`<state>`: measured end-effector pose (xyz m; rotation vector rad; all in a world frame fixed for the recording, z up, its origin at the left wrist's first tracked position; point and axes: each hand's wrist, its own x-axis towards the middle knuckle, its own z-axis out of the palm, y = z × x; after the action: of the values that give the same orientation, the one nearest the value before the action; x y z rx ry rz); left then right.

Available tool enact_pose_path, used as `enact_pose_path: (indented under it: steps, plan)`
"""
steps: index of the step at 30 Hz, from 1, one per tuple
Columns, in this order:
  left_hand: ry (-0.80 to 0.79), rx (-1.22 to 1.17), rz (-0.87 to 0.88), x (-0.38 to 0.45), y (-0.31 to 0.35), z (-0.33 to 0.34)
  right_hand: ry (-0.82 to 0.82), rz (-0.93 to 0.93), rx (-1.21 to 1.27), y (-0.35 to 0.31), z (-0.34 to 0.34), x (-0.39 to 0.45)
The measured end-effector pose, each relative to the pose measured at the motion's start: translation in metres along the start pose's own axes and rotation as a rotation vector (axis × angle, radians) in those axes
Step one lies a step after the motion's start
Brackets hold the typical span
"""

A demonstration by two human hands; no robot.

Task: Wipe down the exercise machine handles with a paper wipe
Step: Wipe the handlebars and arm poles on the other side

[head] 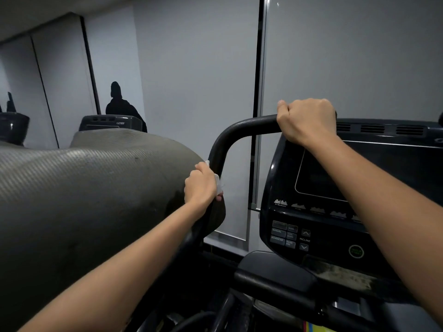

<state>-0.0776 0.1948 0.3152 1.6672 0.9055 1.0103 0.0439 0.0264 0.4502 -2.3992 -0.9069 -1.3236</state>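
A black curved handlebar (236, 131) rises on the left of the exercise machine and bends right across its top. My left hand (201, 184) grips the upright left stretch of that bar with a white paper wipe (219, 182) pressed between palm and bar; only the wipe's edges stick out. My right hand (305, 121) grips the horizontal top stretch of the same bar, fingers curled over it, above the console.
The machine's dark console (335, 207) with a blank screen and buttons sits below my right hand. A large grey rolled mat (96, 195) fills the left, touching my left hand. Another machine (107, 123) and a dark figure (119, 101) stand behind it by the wall.
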Motion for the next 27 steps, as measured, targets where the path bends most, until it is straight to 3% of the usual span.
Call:
enact_pose_path:
  steps: [2,6,12,15,22,27]
  plan:
    - [0.007,0.074,0.046,0.003,0.025,0.001,0.015,-0.005,-0.002,0.001,0.002,0.000]
    - [0.030,0.277,0.315,0.010,0.088,0.010,0.048,-0.016,-0.010,0.002,0.008,0.002]
    - [-0.063,0.358,0.752,0.015,0.125,0.038,0.088,0.009,-0.063,-0.001,0.015,0.004]
    - [-0.057,0.422,0.879,0.007,0.126,0.039,0.113,0.011,-0.061,-0.001,0.016,0.002]
    - [-0.040,0.428,0.715,0.018,0.111,0.025,0.106,-0.011,-0.038,0.002,0.014,-0.002]
    - [-0.112,0.246,0.489,0.026,0.093,0.015,0.080,-0.017,-0.034,0.004,0.012,-0.001]
